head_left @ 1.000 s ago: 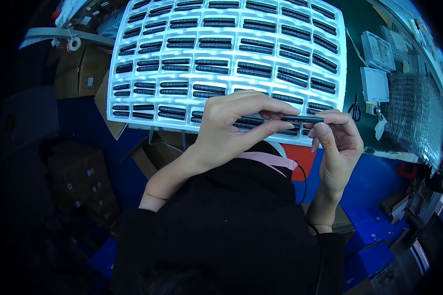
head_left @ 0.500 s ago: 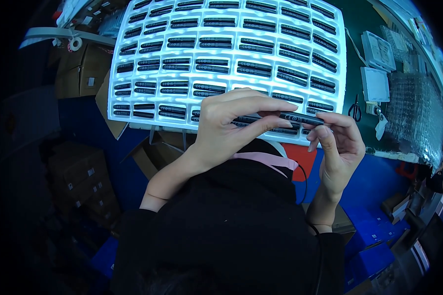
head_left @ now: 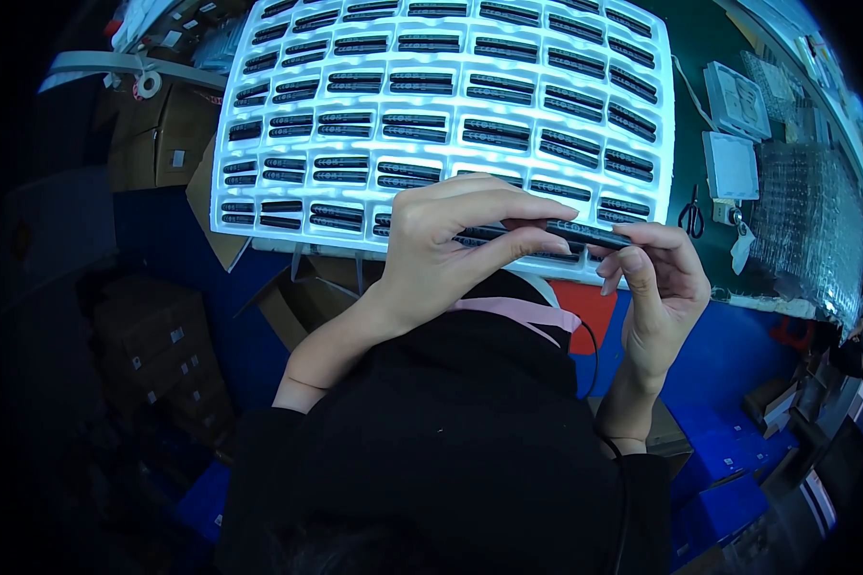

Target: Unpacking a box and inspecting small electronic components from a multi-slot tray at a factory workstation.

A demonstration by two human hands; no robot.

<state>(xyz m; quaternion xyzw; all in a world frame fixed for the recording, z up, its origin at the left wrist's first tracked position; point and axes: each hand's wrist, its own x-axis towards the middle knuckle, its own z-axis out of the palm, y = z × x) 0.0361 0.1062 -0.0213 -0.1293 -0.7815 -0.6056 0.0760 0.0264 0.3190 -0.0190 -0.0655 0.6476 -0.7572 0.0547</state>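
Between my two hands is a slim black pen-like stick (head_left: 585, 232) with small pale print, held nearly level above the near edge of a white moulded tray (head_left: 668, 144). My left hand (head_left: 451, 225) pinches its left end between thumb and fingers. At the other end, the fingertips and thumb of my right hand (head_left: 666, 273) close on it. Rows of similar black sticks (head_left: 497, 134) lie in the tray's compartments, mostly in pairs. My left hand covers some of the near compartments.
Right of the tray, black scissors (head_left: 692, 217) lie on a green surface beside a white box (head_left: 732, 165) and clear bubble-like plastic packs (head_left: 805, 220). Cardboard boxes (head_left: 153, 335) stand at the lower left. A tape roll (head_left: 147, 86) hangs near a pale bar at the upper left.
The black stick has turned slightly about its length, so its print now faces differently. Both hands stay in nearly the same place.
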